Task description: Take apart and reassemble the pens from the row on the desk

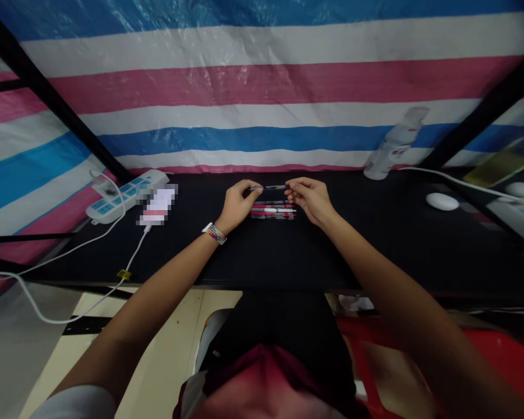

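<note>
A dark pen (274, 187) lies crosswise between my two hands, above a row of pens. My left hand (238, 205) pinches its left end, and my right hand (311, 199) pinches its right end with thumb and fingertips. Just below, several pens (273, 210), some red, one with a white part, others dark, lie side by side on the black table (323, 250). A colourful woven band with a white face (215, 232) circles my left wrist.
At the left are a white power strip (126, 198), a blurred-out phone-like item (158, 205) and white cables. To the right stand a clear bottle (395, 145) and a white oval object (442, 202). A striped sheet (262, 87) hangs behind.
</note>
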A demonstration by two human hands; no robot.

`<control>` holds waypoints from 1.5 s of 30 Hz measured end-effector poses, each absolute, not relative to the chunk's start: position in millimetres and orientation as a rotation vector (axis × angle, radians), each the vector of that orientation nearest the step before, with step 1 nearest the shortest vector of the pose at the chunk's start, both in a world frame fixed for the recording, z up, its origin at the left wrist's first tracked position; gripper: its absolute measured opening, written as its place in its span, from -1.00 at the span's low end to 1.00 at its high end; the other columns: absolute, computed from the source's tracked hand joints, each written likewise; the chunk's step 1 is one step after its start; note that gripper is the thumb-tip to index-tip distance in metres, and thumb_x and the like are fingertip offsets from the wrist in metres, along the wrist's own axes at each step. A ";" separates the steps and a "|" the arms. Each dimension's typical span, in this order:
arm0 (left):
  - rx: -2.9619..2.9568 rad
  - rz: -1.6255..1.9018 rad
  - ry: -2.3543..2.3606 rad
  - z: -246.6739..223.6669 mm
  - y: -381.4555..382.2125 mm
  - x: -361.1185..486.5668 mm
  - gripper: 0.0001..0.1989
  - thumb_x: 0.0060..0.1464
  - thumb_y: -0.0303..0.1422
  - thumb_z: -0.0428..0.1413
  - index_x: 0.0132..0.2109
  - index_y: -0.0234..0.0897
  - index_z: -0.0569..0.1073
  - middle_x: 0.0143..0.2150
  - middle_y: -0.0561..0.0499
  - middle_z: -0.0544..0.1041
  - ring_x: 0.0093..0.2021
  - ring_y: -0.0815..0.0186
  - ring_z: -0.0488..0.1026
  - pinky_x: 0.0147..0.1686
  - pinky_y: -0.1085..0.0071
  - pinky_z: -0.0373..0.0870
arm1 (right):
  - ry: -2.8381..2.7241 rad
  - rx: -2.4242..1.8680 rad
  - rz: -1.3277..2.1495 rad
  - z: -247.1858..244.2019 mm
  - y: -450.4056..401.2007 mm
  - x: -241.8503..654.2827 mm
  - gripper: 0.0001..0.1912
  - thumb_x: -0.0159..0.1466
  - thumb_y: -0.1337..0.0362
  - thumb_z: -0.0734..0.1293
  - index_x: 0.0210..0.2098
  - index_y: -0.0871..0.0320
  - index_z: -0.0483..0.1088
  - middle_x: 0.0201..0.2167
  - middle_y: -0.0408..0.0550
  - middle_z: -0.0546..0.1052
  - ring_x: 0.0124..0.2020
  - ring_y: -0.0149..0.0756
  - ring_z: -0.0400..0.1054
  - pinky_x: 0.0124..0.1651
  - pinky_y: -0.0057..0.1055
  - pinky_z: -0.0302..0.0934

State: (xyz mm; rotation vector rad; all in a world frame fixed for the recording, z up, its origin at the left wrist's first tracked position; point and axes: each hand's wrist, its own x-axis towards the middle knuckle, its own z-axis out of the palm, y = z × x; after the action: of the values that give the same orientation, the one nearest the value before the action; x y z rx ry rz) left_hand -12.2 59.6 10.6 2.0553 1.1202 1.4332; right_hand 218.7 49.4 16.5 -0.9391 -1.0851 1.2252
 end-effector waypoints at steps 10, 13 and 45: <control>1.888 1.388 1.100 12.0 59.0 -12.6 -0.54 0.40 0.01 0.19 -0.38 -0.19 0.57 -0.50 0.06 0.45 -0.48 0.34 0.32 -0.38 0.33 0.25 | -1.160 -0.902 1.140 14.3 47.6 216.7 -0.89 0.28 0.24 0.55 -0.22 0.12 0.65 -0.37 -0.04 0.67 -0.38 -0.32 0.54 -0.17 -0.28 0.53; 1.871 1.425 1.019 13.8 59.3 -10.9 -0.68 0.22 -0.04 0.37 -0.08 -0.16 0.64 -0.33 0.02 0.61 -0.38 0.30 0.46 -0.33 0.35 0.40 | -1.155 -0.955 1.113 14.4 48.9 218.7 -0.86 0.30 0.19 0.55 -0.20 0.09 0.62 -0.35 -0.06 0.65 -0.34 -0.29 0.56 -0.10 -0.21 0.57; 1.659 1.449 1.057 9.4 71.8 -18.7 -0.76 0.30 -0.18 0.31 -0.26 -0.21 0.54 -0.43 0.04 0.54 -0.50 0.40 0.48 -0.51 0.43 0.44 | -1.098 -0.976 1.109 14.7 53.7 227.2 -0.82 0.29 0.13 0.51 -0.21 0.08 0.56 -0.35 -0.06 0.59 -0.34 -0.30 0.52 -0.11 -0.24 0.53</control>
State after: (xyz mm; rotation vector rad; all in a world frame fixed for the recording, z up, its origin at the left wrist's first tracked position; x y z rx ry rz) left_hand -18.7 71.8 9.4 1.6592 1.0573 1.4486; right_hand 227.2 53.7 14.7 -0.9763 -1.0977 1.1089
